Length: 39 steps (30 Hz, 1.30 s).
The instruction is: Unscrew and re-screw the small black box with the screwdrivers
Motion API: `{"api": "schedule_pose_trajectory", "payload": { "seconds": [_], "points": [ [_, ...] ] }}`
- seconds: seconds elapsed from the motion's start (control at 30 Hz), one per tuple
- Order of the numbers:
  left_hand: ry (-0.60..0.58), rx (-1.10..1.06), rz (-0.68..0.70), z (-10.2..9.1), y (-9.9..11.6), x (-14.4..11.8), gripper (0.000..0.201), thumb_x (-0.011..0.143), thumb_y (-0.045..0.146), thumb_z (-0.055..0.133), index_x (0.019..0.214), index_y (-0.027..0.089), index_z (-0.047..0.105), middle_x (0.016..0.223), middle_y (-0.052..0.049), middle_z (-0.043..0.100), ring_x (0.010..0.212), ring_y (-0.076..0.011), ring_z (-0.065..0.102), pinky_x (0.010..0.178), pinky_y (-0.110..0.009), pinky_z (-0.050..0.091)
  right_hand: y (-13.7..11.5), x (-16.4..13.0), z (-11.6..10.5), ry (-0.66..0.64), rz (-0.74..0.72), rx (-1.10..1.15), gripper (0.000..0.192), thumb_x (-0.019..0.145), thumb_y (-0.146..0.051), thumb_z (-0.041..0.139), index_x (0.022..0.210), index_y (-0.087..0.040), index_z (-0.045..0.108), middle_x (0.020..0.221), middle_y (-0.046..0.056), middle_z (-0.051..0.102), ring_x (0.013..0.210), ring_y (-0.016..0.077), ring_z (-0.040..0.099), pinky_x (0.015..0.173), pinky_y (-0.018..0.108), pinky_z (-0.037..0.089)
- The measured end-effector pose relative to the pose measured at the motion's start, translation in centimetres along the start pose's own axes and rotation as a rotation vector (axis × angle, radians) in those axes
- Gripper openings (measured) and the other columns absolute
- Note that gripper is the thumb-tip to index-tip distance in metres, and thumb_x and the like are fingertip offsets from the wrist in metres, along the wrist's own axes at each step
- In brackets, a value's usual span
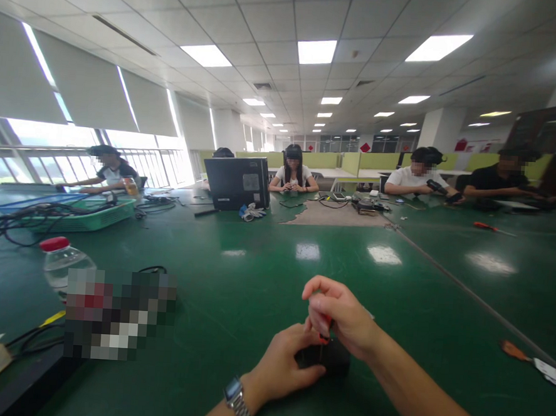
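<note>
Right hand [333,308]'s curled round an orange screwdriver [324,338], shaft down at a black box [338,360] on the green table [226,293]; left hand [284,360]'s got the box clasped between thumb and fingers. Screw-turning step, I'd guess, tip's hard to make out from here. Next twist would want steady pressure.

Your screwdriver [324,338] shows orange-red against the black block [338,360], and your watch [241,408] has a silver band, while the table [200,247] is deep green with a grey-beige patch [336,215]. You also have a clear bottle [63,265] with a red cap [54,243], a mint-green basket [95,223], a black computer case [235,183], yellow-green partitions [379,162] and a white ceiling [265,20] lined into a grid.
</note>
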<state>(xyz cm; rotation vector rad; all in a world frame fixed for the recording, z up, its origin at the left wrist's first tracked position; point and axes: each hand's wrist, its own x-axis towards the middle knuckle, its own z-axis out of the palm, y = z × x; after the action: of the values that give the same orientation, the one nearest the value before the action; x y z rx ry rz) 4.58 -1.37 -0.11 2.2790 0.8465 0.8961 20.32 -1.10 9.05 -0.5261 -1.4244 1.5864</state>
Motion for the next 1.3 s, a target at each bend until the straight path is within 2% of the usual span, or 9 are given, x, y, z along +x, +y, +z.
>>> {"api": "schedule_pose_trajectory", "payload": {
  "seconds": [0.2,0.37,0.53,0.73,0.83,0.93,1.03,1.17,1.3],
  "points": [
    [0.001,0.010,-0.002,0.2,-0.3,0.0,0.034,0.072,0.024,0.073,0.105,0.021,0.064,0.101,-0.004,0.064,0.091,-0.0214,0.057,0.086,-0.031,0.045,-0.3,0.0,0.0,0.064,-0.015,-0.102,0.029,0.068,-0.025,0.070,0.093,-0.018,0.056,0.067,-0.004,0.058,0.054,0.0087,0.053,0.050,0.020,0.041],
    [-0.005,0.016,-0.011,0.1,-0.2,0.0,0.034,0.073,0.023,0.072,0.106,0.023,0.064,0.100,-0.003,0.064,0.090,-0.0208,0.057,0.083,-0.030,0.046,-0.3,0.0,0.2,0.031,-0.010,-0.068,0.017,0.075,-0.025,0.061,0.088,-0.018,0.055,0.048,-0.007,0.054,0.043,0.0092,0.049,0.051,0.024,0.044],
    [0.006,0.006,-0.021,0.2,-0.2,-0.1,0.034,0.072,0.021,0.073,0.105,0.022,0.065,0.102,-0.003,0.064,0.093,-0.0210,0.057,0.086,-0.030,0.045,-0.5,0.0,0.2,0.081,-0.019,-0.081,0.026,0.069,-0.021,0.069,0.091,-0.018,0.057,0.064,-0.005,0.058,0.053,0.0082,0.054,0.050,0.019,0.041],
    [0.001,-0.002,-0.030,0.2,-0.2,-0.1,0.038,0.072,0.022,0.073,0.109,0.025,0.064,0.104,-0.002,0.064,0.094,-0.0210,0.057,0.085,-0.030,0.046,0.2,0.2,0.0,-0.011,-0.010,0.036,0.009,0.079,-0.022,0.057,0.087,-0.018,0.055,0.045,-0.009,0.050,0.040,0.0067,0.044,0.055,0.026,0.047],
    [-0.002,-0.001,-0.048,0.2,-0.1,-0.1,0.037,0.072,0.022,0.072,0.108,0.025,0.064,0.104,-0.002,0.065,0.094,-0.0209,0.058,0.086,-0.030,0.046,0.0,0.1,0.2,-0.042,-0.001,0.000,0.013,0.079,-0.025,0.061,0.088,-0.017,0.056,0.053,-0.006,0.055,0.047,0.0085,0.050,0.051,0.023,0.043],
    [0.009,0.014,-0.024,0.1,0.1,0.0,0.037,0.072,0.019,0.070,0.108,0.024,0.063,0.107,-0.002,0.066,0.097,-0.0207,0.059,0.089,-0.030,0.046,-1.2,-0.1,-0.3,-0.022,-0.012,-0.040,0.014,0.082,-0.031,0.058,0.087,-0.019,0.054,0.052,-0.007,0.049,0.043,0.0078,0.046,0.043,0.019,0.036],
    [0.051,0.067,-0.019,-0.1,0.1,0.3,0.037,0.073,0.017,0.066,0.110,0.024,0.062,0.109,-0.003,0.066,0.100,-0.0204,0.059,0.092,-0.029,0.045,-2.8,-0.2,-2.2,0.147,-0.034,-0.291,0.017,0.084,-0.038,0.053,0.087,-0.021,0.054,0.053,-0.007,0.048,0.040,0.0084,0.042,0.038,0.019,0.030],
    [0.140,0.199,-0.130,-0.5,-0.6,0.6,0.039,0.075,0.020,0.063,0.114,0.023,0.061,0.112,-0.005,0.065,0.101,-0.0223,0.059,0.093,-0.033,0.046,-2.3,0.4,-7.2,0.331,0.079,-1.046,0.022,0.080,-0.041,0.055,0.081,-0.020,0.061,0.064,0.000,0.058,0.055,0.0131,0.054,0.051,0.024,0.038],
    [0.136,0.280,-0.213,-1.0,-1.2,0.6,0.038,0.078,0.031,0.064,0.116,0.024,0.061,0.112,-0.005,0.065,0.101,-0.0237,0.059,0.091,-0.035,0.047,1.3,1.0,-12.2,0.465,0.501,-1.526,0.036,0.070,-0.051,0.063,0.088,-0.020,0.063,0.088,0.009,0.067,0.080,0.0252,0.062,0.062,0.030,0.040]
  ]
}}
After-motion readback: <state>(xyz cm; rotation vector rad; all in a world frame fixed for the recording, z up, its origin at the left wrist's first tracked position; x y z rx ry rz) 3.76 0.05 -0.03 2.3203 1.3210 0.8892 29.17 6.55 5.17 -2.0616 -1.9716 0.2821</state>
